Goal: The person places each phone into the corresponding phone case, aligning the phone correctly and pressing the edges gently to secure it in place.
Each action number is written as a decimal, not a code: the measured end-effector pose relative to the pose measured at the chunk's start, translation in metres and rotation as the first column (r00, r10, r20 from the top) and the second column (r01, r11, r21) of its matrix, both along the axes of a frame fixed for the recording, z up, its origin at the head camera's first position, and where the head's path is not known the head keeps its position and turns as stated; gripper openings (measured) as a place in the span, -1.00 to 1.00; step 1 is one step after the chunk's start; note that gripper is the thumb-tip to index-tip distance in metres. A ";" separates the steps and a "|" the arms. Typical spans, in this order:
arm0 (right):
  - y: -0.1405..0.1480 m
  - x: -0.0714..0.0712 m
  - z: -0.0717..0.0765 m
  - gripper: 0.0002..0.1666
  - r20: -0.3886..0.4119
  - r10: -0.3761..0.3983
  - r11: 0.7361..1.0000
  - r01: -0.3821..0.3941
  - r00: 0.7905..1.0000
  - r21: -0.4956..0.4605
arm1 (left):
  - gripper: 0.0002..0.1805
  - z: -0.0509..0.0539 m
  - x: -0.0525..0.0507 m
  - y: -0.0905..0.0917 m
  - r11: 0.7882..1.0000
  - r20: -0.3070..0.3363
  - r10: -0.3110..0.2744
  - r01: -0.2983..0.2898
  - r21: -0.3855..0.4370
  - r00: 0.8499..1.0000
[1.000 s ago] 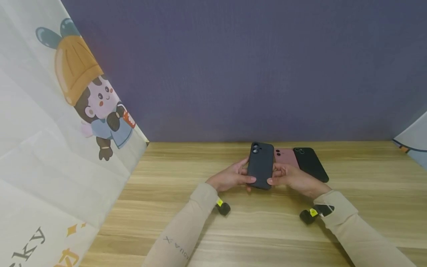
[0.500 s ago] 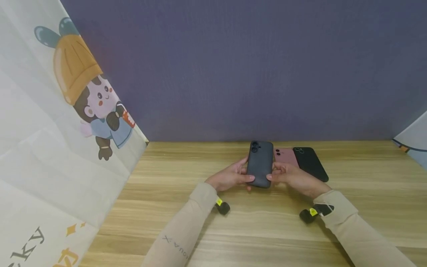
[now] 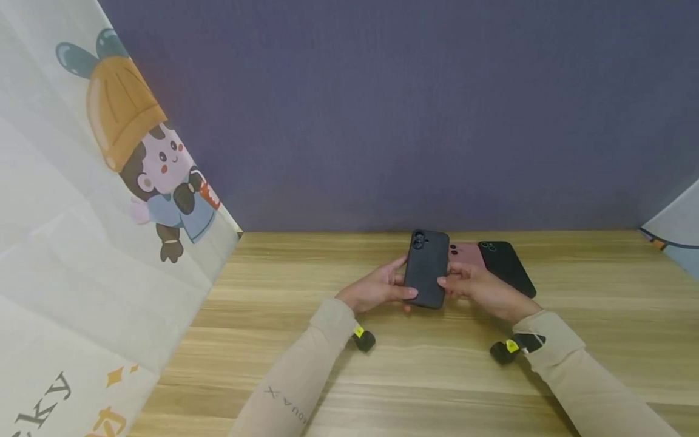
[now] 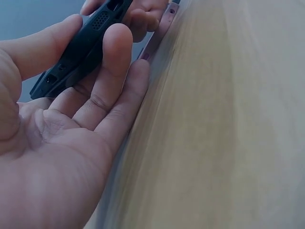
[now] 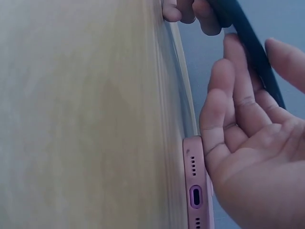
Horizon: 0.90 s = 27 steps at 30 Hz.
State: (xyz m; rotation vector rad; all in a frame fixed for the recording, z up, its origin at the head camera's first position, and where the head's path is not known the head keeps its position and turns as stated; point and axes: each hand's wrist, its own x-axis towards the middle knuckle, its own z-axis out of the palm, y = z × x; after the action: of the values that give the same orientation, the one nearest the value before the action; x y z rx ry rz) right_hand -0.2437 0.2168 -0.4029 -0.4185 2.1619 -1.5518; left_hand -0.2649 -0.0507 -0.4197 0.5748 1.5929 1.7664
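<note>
A black phone case (image 3: 427, 267), camera end away from me, is held tilted up above the table between both hands. Whether a phone sits inside cannot be told. The left hand (image 3: 377, 288) pinches its lower left side, thumb on the back and fingers behind. On the right edge the right hand (image 3: 480, 288) holds it between thumb and fingers. In the left wrist view, cutouts and small holes show along the lower edge of the case (image 4: 86, 50). Just beyond the right hand, a pink phone (image 3: 467, 255) lies on the table, partly hidden; its port end shows in the right wrist view.
Beside the pink phone, a black phone (image 3: 510, 270) lies back up on the wooden table (image 3: 426, 388). A purple-grey wall (image 3: 404, 115) rises at the table's back edge. White cloth with a cartoon print (image 3: 136, 200) hangs at left; another printed cloth (image 3: 679, 224) hangs at right.
The black case has tilted slightly and shifted a little right. My right thumb has moved a bit up its right edge. The left hand keeps nearly the same hold.
</note>
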 end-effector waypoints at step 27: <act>-0.002 0.003 0.009 -0.51 -0.099 -0.100 0.991 0.090 0.990 -0.101 | -0.06 0.010 0.005 0.007 1.000 -0.068 0.023 -0.022 0.019 0.997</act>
State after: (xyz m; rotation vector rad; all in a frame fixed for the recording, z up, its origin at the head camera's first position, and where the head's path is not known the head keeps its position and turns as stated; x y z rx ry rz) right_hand -0.2403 0.2150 -0.3938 -0.4414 2.2210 -1.7272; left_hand -0.2596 -0.0438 -0.4099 0.6347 1.6367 1.7972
